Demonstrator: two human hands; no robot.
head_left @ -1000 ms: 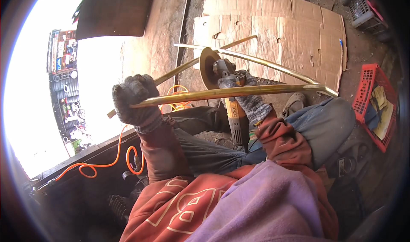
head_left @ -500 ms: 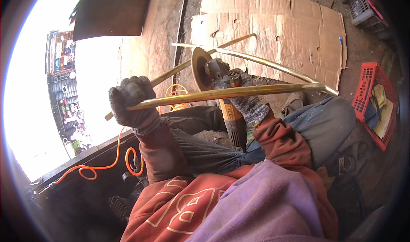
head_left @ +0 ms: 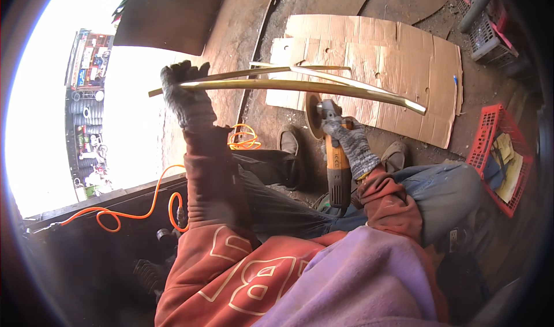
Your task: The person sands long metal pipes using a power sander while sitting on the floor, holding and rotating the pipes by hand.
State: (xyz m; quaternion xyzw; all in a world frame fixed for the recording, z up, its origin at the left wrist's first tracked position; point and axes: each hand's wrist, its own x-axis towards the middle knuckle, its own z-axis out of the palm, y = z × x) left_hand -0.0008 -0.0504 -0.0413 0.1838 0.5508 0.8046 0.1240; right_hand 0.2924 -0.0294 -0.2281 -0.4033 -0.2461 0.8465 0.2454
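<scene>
Gold-toned metal frame [head_left: 288, 85], held aloft, overlapping the cardboard [head_left: 424, 67] in my view. Handling, I judge: stiff, fairly light, smooth; best gripped by a bar near its left end. Left hand [head_left: 188, 93]: closed there, arm outstretched. Right hand [head_left: 351, 139]: wrapped around angle grinder [head_left: 336, 162], forearm angled inward.

Red crate [head_left: 483, 134] beside flattened cardboard [head_left: 404, 67]; orange coil [head_left: 243, 146], perhaps hose.

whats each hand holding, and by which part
The left hand holds the frame near its left end; the right hand holds the grinder near its head.
</scene>
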